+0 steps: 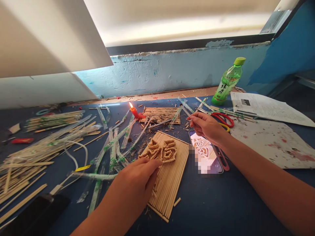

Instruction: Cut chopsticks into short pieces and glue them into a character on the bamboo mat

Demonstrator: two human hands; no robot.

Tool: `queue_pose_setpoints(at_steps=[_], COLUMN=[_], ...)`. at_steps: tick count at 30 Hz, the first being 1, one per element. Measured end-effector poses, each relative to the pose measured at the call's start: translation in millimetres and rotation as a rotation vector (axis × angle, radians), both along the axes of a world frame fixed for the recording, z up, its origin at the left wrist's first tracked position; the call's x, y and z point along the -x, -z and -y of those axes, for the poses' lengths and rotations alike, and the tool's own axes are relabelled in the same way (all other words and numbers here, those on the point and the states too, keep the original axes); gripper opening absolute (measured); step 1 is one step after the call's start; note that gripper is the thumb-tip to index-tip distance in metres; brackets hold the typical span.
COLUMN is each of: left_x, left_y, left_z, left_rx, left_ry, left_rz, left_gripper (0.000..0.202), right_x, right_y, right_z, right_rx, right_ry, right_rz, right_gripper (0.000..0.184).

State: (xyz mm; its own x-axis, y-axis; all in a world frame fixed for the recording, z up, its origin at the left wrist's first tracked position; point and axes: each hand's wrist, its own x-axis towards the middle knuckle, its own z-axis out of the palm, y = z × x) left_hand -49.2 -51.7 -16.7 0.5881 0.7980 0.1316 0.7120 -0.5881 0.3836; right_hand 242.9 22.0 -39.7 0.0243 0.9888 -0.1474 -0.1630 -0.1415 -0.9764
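My left hand point(140, 178) reaches over a panel of thin wooden sticks point(169, 186), its fingertips pinched at the lower edge of a raised character point(168, 154) built from short stick pieces. Whatever lies between those fingertips is hidden. My right hand point(206, 126) is closed on a thin translucent stick point(186, 112), held toward the back of the table. A lit red candle point(135, 112) stands to the left of that stick. Below my right hand lies a phone point(206, 155), its screen showing a similar raised character.
Clear wrappers point(113, 147) and bundled sticks point(52, 121) cover the left side. A dark stick mat point(161, 114) lies behind the panel. On the right are red-handled scissors point(223, 118), a stained sheet point(273, 141), papers point(270, 106) and a green tea bottle point(227, 82). A cable point(86, 152) lies left.
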Motion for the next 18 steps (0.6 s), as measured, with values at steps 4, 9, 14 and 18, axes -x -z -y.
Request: queue_pose_setpoints(at_steps=[4,9,14,18], left_x=[0.9,2.4,2.7,3.4], left_y=[1.7,-1.7,-6.9,-6.0], left_z=[0.6,3.3,5.5,5.7], left_rx=[-0.015,-0.003,0.015,0.046], left_ry=[0.005,0.008,0.016,0.017], left_rz=[0.027,0.077,0.074,0.05], left_gripper=[0.026,0.025,0.026,0.028], right_x=[0.6,0.3,1.7,3.0], right_y=[-0.8,-1.1,-3.8,-6.4], right_z=[0.5,1.4,2.5,2.7], right_rx=[0.005,0.008,0.017,0.026], right_ry=[0.003,0.005,0.01,0.018], right_rz=[0.006,0.016,0.019,0.022], right_gripper=[0.012,0.011,0.01,0.01])
